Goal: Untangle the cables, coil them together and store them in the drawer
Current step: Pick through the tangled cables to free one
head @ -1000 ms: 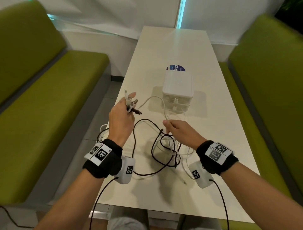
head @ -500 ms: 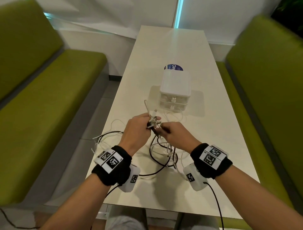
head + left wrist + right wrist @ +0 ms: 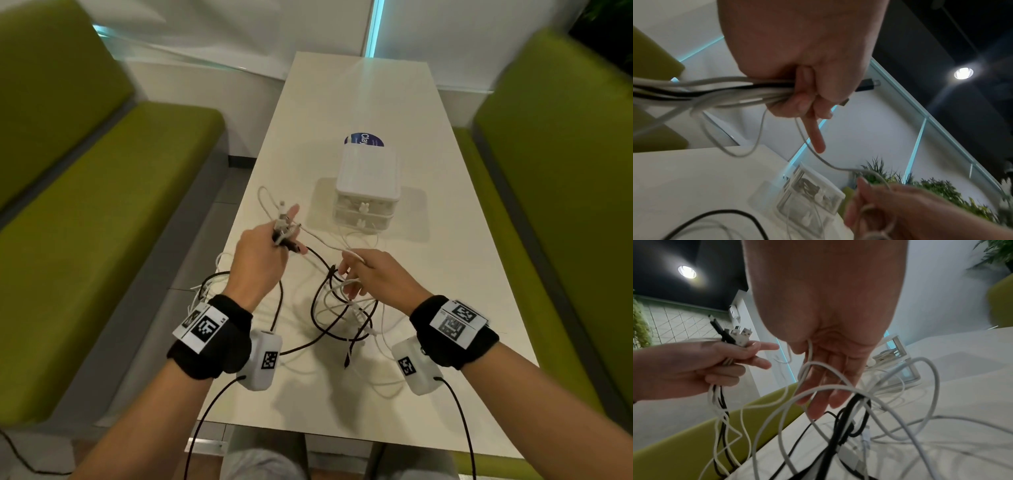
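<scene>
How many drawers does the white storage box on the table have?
2, stacked in the white storage box: the upper drawer just under the top, the lower drawer beneath it. Its far side is hidden.

Sat between two green sofas (image 3: 102, 205) on a grey floor (image 3: 222, 219), backed by white walls (image 3: 239, 27) with a cyan light strip (image 3: 375, 27), under a round ceiling lamp (image 3: 963, 73).
</scene>
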Demonstrator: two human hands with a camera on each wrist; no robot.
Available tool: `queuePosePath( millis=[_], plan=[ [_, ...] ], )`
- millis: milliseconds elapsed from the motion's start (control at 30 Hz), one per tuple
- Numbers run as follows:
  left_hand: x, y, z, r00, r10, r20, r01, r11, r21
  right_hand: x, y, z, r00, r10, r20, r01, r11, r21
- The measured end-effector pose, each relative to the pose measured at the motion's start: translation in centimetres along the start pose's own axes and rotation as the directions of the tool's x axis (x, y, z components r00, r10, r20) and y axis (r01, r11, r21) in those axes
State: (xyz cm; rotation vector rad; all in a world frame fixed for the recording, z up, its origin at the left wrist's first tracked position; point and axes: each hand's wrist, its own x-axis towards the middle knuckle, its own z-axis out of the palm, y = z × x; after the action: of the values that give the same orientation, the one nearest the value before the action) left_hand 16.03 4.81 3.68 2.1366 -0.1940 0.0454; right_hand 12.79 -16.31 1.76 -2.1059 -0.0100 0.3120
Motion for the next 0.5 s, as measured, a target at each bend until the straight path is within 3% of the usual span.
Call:
queuePosePath(
  millis=[100,267,400,500],
  plan=[
    [-1.2,-0.1,1.2,0.993,0.008,0.121,-0.003,0.999,-0.038,0.0,-0.7,0.1,0.998,-0.014,-0.055,0.015,1.000,0.017],
    [-1.9,-0.2,3.1,0.966,0.021,0.257,-0.066,0.983,0.169,-0.1,-2.2,0.2,0.994,-0.097,-0.060,0.103,0.987,0.121],
    [-2.0,0.1,3.0,0.970,0.059,0.235,-0.094,0.985,0.142,-0.5,-3.0,0.0,0.988,-0.139,-0.060,0.150,0.957,0.250],
    [-2.0,0.0,2.7,0.977,0.038,0.211,-0.071,0.986,0.150,-0.8,-2.8,-0.1,0.983,-0.129,-0.130,0.154,0.967,0.201]
  ],
)
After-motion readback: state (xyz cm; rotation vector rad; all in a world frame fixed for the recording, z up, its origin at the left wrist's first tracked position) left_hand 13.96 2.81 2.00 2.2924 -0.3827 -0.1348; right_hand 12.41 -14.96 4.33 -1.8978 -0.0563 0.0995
